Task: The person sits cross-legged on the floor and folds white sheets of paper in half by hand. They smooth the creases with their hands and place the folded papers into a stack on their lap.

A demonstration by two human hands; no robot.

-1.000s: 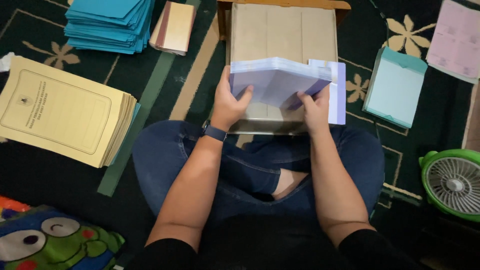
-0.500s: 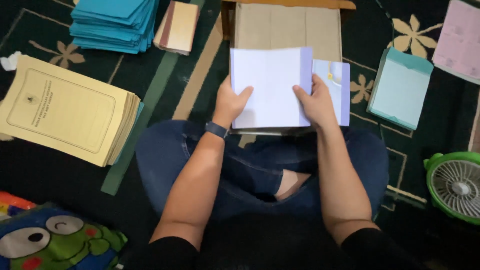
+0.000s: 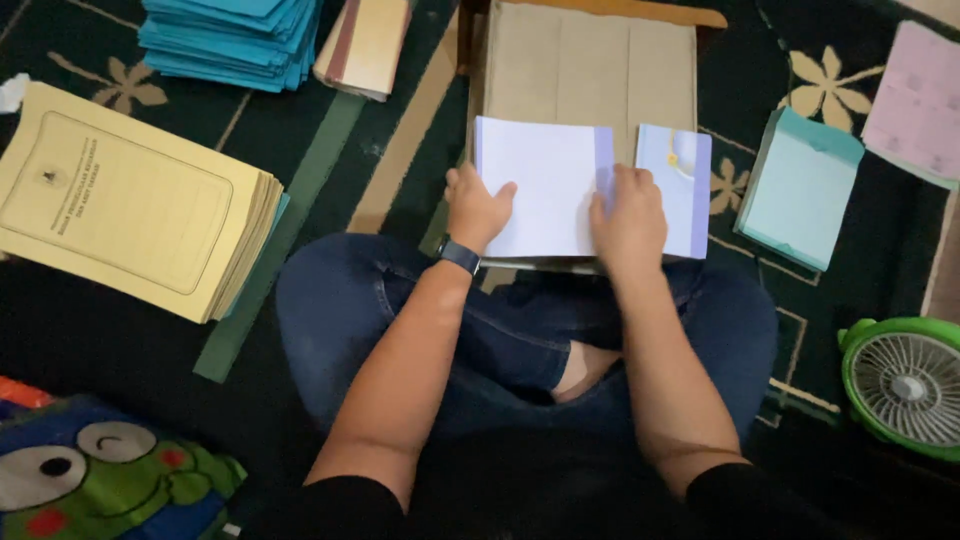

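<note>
A pale lilac booklet (image 3: 548, 180) lies flat on a small beige low table (image 3: 585, 60) in front of my crossed legs. My left hand (image 3: 475, 207) presses on its lower left corner, thumb on the page. My right hand (image 3: 628, 215) lies flat over its right edge, where a lilac cover strip shows. Beside it, under my right hand's outer side, a second lilac booklet (image 3: 682, 185) with a small yellow mark lies on the table. A dark watch sits on my left wrist.
A stack of yellow folders (image 3: 125, 200) lies at left, teal booklets (image 3: 235, 35) at top left with a cream stack (image 3: 365, 40) beside them. Pale teal booklets (image 3: 800, 190) and pink sheets (image 3: 920, 100) lie at right. A green fan (image 3: 905, 385) and a frog cushion (image 3: 95, 470) sit low.
The booklet was held up and bent open in both hands; it has come down flat on the table, and both hands now press on it.
</note>
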